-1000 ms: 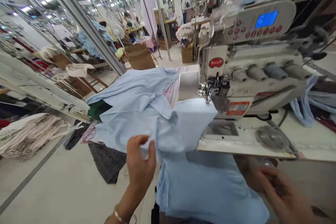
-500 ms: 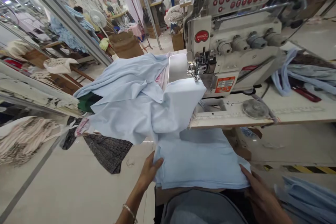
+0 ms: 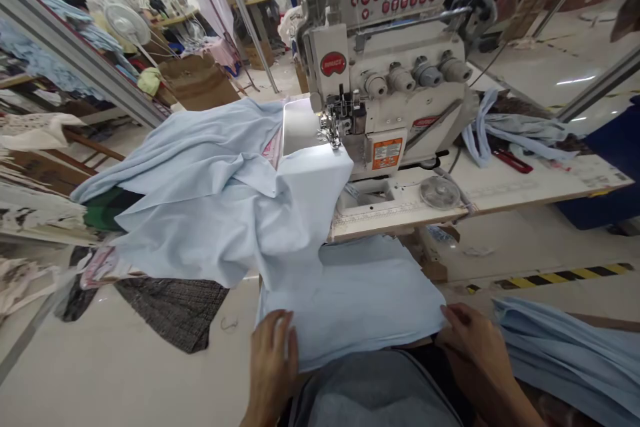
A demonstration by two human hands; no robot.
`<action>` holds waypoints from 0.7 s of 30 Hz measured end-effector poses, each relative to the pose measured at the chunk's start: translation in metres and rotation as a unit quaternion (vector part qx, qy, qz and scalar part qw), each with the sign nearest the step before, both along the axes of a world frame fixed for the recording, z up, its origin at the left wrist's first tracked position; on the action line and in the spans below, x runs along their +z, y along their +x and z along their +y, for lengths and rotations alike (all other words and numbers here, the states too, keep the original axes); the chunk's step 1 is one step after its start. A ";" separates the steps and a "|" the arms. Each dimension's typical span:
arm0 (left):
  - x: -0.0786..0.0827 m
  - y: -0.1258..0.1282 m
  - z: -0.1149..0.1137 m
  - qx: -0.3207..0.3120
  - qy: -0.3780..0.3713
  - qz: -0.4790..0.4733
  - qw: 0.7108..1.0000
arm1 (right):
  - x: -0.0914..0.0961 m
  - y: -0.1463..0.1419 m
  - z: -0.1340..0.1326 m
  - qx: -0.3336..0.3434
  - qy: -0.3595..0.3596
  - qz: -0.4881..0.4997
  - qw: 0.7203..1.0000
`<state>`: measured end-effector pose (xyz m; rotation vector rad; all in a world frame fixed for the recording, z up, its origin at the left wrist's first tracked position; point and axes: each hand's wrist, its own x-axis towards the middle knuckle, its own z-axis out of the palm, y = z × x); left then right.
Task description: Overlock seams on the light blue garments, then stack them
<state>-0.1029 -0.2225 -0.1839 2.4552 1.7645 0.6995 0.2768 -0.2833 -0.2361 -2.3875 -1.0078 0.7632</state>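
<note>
A stack of light blue fabric panels [image 3: 365,300] lies across my lap, below the table edge. My right hand [image 3: 473,333] pinches its right corner between thumb and fingers. On the left edge rests my left hand [image 3: 273,353], its fingers stretched forward over the cloth, not closed round it. A larger light blue fabric piece [image 3: 210,213] drapes over the table's left side, and its right end lies under the needle area of a sewing machine [image 3: 380,87]. Its lower part hangs down onto the stack.
More folded light blue fabric [image 3: 575,360] lies at the lower right. Red-handled scissors [image 3: 513,159] and fabric strips [image 3: 483,130] are on the table's right. A dark textured cloth [image 3: 175,307] hangs at left. A fan [image 3: 127,23] and people at work are behind.
The view has turned right, so the machine appears further left. My left hand has shifted from gripping the stack's left edge to lying over it. My right hand now pinches the right corner.
</note>
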 end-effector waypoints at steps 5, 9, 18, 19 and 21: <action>-0.001 0.080 0.001 -0.248 -0.093 0.006 0.964 | 0.014 0.006 0.011 0.138 -0.085 -0.121 0.979; -0.012 0.137 0.021 -0.298 -0.177 0.032 0.938 | 0.017 0.015 0.021 0.189 -0.124 -0.181 0.957; -0.021 0.161 0.057 -0.226 -0.234 -0.067 0.943 | 0.007 0.026 0.019 0.245 -0.131 -0.178 0.944; -0.016 0.150 0.055 -0.205 -0.231 -0.089 0.947 | 0.004 0.026 0.017 0.241 -0.127 -0.176 0.946; -0.001 0.117 0.049 -0.122 -0.231 -0.157 0.952 | -0.005 0.026 0.013 0.230 -0.113 -0.176 0.951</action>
